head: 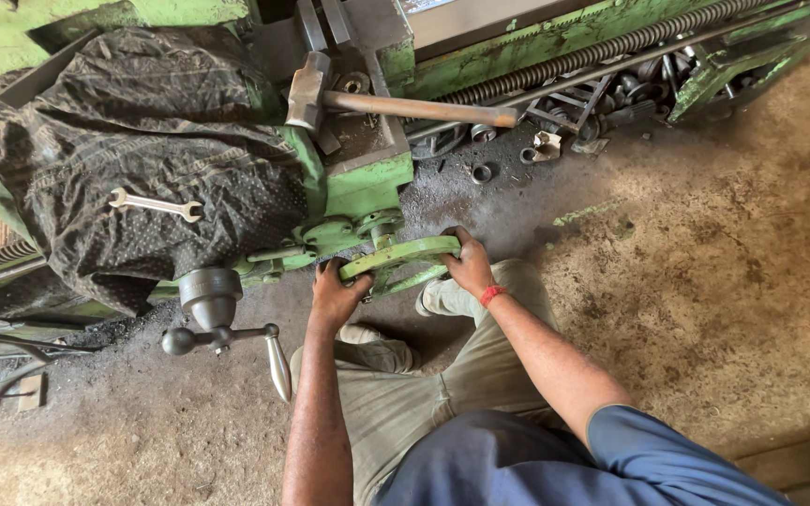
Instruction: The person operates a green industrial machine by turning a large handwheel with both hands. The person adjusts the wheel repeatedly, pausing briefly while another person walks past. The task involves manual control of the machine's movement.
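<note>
With both hands clamped on the rim of the green handwheel (397, 255) at the front of the green lathe (367, 178), the left hand (335, 295) curls around the near-left edge and the right hand (469, 267), a red band at its wrist, wraps the far-right edge, so the step in hand looks like turning or working that wheel. Any further move seems to call for a firm two-handed twist, keeping clear of the grey crank handle (222, 328) just left; a hammer (396, 103) and a wrench (155, 204) lie above, untouched.

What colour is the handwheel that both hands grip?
Light green, matching the machine's paint; the handwheel shows in the head view, the only one.
</note>
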